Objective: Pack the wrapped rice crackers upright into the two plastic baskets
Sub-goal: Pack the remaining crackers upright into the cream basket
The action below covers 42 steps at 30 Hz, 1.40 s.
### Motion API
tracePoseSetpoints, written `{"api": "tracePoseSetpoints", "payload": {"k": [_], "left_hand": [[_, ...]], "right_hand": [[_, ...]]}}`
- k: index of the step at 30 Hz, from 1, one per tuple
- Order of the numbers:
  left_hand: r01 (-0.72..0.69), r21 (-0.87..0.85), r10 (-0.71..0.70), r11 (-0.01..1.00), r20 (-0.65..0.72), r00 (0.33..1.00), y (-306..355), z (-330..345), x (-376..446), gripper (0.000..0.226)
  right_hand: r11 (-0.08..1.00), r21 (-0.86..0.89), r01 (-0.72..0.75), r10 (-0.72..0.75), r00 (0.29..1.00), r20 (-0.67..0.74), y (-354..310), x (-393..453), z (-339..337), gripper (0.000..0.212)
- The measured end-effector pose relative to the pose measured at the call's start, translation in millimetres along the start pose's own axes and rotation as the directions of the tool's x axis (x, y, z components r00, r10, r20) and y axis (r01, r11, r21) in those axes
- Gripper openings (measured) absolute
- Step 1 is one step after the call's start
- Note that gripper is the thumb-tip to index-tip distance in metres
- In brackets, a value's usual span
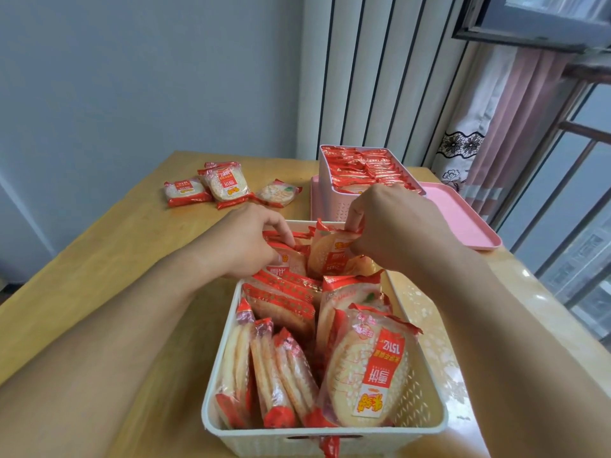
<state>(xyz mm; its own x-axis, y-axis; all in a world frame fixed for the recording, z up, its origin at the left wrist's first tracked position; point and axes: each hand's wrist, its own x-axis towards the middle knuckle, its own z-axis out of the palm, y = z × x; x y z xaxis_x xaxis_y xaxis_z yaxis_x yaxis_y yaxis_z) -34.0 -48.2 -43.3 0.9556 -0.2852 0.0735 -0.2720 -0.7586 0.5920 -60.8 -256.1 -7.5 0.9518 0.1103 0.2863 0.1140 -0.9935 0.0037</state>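
Observation:
A cream plastic basket (426, 411) stands close in front of me, holding several red-wrapped rice crackers, most on edge, one leaning flat at the near right (373, 368). Over its far end, my right hand (393, 226) pinches the top of an upright cracker packet (330, 252). My left hand (244, 239) curls its fingers over the tops of the packets (287, 256) beside it. Behind stands a pink basket (330, 196) packed with upright crackers. Several loose packets (218, 185) lie on the table at the far left.
The pink basket sits on a pink tray (463, 219) at the table's far right. The wooden table (115, 246) meets a grey wall behind. White vertical slats, a curtain and a window with rails are at the right.

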Motion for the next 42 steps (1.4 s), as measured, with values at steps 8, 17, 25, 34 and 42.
{"api": "tracePoseSetpoints", "payload": {"k": [8, 17, 25, 34, 42], "left_hand": [[0.045, 0.107, -0.044, 0.993, -0.006, 0.999, 4, -1, 4, 0.042], [0.175, 0.121, -0.162, 0.977, -0.112, 0.98, -2, -12, 4, 0.041], [0.183, 0.062, -0.177, 0.981, -0.101, 0.979, -9, -14, 7, 0.038], [-0.133, -0.524, 0.053, 0.842, -0.164, 0.985, 27, -32, -17, 0.044], [-0.316, -0.477, 0.192, 0.82, -0.291, 0.937, 21, -28, -11, 0.018]], "right_hand": [[1.0, -0.022, -0.007, 0.008, 0.999, 0.054, -5, 2, 2, 0.027], [0.979, 0.171, 0.109, -0.122, 0.99, 0.068, -7, 8, 8, 0.045], [0.883, 0.374, 0.285, -0.429, 0.812, 0.395, 10, -12, -32, 0.032], [0.653, 0.746, 0.128, -0.166, 0.986, -0.024, 10, -6, -37, 0.014], [0.529, 0.847, 0.062, -0.041, 0.998, -0.048, 4, -2, -29, 0.01]]}}
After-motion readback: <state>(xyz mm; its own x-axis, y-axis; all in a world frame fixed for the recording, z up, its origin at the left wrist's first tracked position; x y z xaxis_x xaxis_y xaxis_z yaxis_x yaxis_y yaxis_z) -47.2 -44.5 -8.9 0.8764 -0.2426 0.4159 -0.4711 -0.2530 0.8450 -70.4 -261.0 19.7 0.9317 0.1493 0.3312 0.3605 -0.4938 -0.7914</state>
